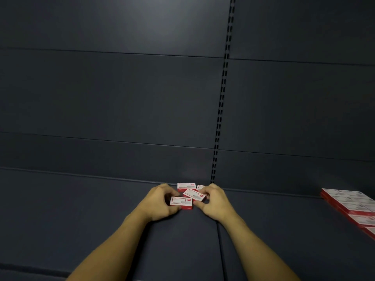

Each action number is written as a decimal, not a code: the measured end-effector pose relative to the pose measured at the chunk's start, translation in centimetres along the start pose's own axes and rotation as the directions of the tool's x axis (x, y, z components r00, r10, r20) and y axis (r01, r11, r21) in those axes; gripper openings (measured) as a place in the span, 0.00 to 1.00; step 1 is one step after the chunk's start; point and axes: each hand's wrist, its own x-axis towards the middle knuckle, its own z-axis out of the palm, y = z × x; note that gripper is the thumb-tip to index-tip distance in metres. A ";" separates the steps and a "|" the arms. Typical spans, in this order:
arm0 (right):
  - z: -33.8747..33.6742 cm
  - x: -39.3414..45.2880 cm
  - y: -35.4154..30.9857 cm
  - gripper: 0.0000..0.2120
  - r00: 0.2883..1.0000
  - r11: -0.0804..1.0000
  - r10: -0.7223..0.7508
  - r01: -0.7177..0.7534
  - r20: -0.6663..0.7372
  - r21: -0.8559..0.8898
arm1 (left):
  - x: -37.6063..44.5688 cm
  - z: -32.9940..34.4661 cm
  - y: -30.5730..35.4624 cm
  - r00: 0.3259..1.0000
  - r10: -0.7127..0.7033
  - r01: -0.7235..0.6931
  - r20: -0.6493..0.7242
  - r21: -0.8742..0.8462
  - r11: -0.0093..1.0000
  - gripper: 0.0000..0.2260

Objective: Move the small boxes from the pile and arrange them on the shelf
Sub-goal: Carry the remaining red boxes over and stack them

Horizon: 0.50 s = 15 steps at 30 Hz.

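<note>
A small pile of red-and-white boxes lies on the dark shelf (101, 209) near its back wall. My left hand (160, 203) grips the nearest box (181, 202) by its left end. My right hand (215, 201) pinches a tilted box (193, 194) that rests on the pile. Two more boxes sit behind: one flat box (186, 186) against the wall, and another box (200, 187) mostly hidden by my right fingers.
A neat row of the same red-and-white boxes (351, 205) runs along the shelf at the far right, cut off by the frame edge. A slotted upright (222, 94) divides the dark back panels. A seam (220, 250) splits the shelf surface.
</note>
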 end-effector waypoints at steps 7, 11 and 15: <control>-0.7 -1.6 -1.0 0.18 0.993 0.995 -0.078 0.073 -0.083 -0.062 | -0.8 -0.4 0.7 0.999 -0.039 0.038 -0.011 -0.065 0.997 0.12; -2.0 -2.8 -1.2 0.19 0.979 0.999 -0.053 0.054 -0.196 0.000 | -1.2 -0.9 1.0 0.996 -0.069 0.061 -0.052 -0.138 0.989 0.13; -4.2 -4.2 -0.1 0.17 0.972 1.000 -0.020 0.014 -0.236 -0.026 | -0.7 -1.2 1.4 0.997 -0.065 0.060 -0.049 -0.092 0.994 0.14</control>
